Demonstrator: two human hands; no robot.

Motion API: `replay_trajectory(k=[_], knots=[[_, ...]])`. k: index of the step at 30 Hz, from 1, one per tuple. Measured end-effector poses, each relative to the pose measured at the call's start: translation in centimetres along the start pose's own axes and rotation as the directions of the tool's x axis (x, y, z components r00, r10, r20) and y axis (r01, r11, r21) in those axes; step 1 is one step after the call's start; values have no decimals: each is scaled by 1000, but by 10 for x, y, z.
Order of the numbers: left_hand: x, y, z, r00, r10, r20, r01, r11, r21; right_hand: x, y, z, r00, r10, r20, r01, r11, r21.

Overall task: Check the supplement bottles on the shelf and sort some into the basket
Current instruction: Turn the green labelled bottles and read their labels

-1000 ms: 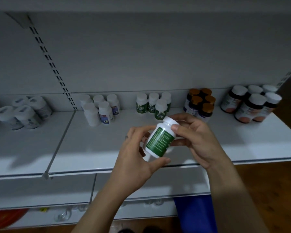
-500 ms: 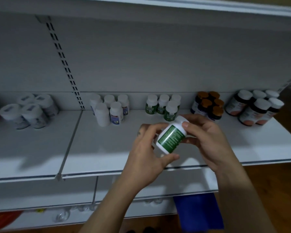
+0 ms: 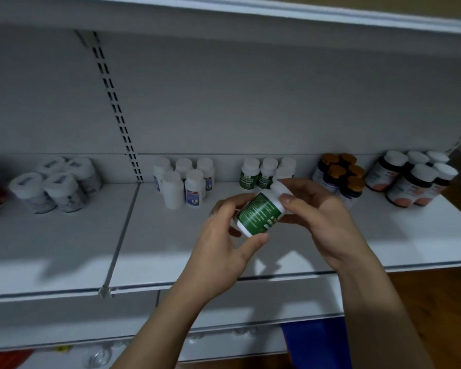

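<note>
On the white shelf [image 3: 64, 249], the left hand [image 3: 221, 251] grips the base of the tilted green-label bottle [image 3: 260, 213] above the near middle; the right hand [image 3: 322, 219] pinches its white cap end, brown-capped bottles [image 3: 341, 174] far right

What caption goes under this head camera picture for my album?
Left hand and right hand hold a tilted green-labelled white plastic bottle before a stocked white metal shelf.

Both bare forearms reach up from the frame's lower edge, hands close together. The left grip [image 3: 224, 243] holds the base of a green-label bottle [image 3: 258, 213] between thumb and curled fingers. The right grip [image 3: 322, 222] pinches its cap end, thumb on top.
</note>
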State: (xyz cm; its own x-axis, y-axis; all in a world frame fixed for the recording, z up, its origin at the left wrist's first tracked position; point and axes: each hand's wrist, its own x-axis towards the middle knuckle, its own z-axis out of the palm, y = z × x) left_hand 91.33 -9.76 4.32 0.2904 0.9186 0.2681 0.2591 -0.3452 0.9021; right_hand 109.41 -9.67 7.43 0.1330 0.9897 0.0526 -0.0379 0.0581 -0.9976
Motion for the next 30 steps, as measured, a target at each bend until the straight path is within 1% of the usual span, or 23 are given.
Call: replay_trajectory(k=[5, 10, 14, 18, 20, 24, 30], knots=[[6, 1, -1, 999, 1, -38, -1, 1000, 16, 3, -4, -2, 999, -31, 29, 30, 999, 39], [8, 1, 6, 999, 6, -35, -4, 998, 70, 9, -6, -3, 1000, -16, -26, 17, 998, 57], [6, 5, 18, 998, -17, -58, 24, 993, 116, 12, -8, -10, 1000, 16, -17, -16, 999, 37], [5, 7, 22, 996, -13, -93, 23, 994, 103, 14, -14, -14, 1000, 1, 18, -1, 1000, -16], [4, 7, 22, 996, -8, -87, 16, 996, 90, 15, -16, -16, 999, -10, 33, 11, 999, -43], [1, 9, 20, 998, 47, -52, -42, 994, 100, 11, -16, -18, 996, -34, 81, 39, 997, -61], [-3, 7, 13, 998, 60, 8, -60, 996, 59, 4, -12, -15, 992, -56, 117, 56, 998, 8]])
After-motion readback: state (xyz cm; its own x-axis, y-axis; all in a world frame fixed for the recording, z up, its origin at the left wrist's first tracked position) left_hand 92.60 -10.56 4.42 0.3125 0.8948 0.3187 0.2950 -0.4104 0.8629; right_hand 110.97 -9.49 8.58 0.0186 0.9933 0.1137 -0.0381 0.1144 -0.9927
